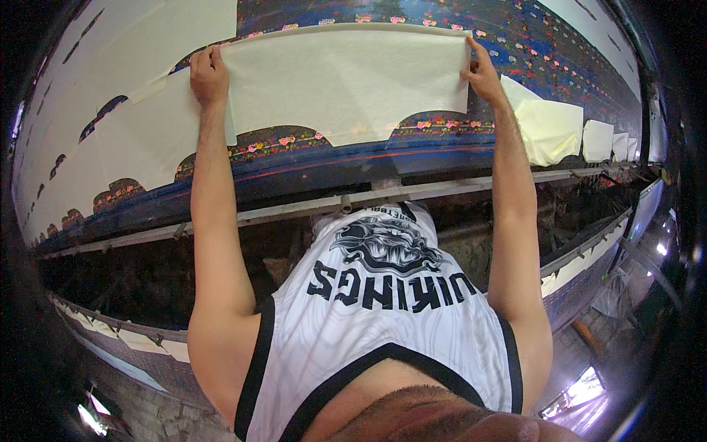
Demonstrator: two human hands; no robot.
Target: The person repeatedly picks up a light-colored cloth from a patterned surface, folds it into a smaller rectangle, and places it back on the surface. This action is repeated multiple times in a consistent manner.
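A cream cut fabric panel lies stretched across a long dark work table in front of me. Its lower edge has two curved cutouts, and its upper edge looks slightly raised or folded. My left hand grips the panel's upper left corner with fingers curled. At the opposite end, my right hand pinches the right edge between thumb and fingers, the index finger reaching the upper corner. The panel's left edge overlaps or meets another cream piece, which lies flat; the exact overlap is partly hidden by my left hand.
Rows of small coloured printed marks cover the table surface. More cream panels lie to the left, and loose, rumpled pieces hang near the right front edge. A metal rail runs along the table front. Another long table stands behind me.
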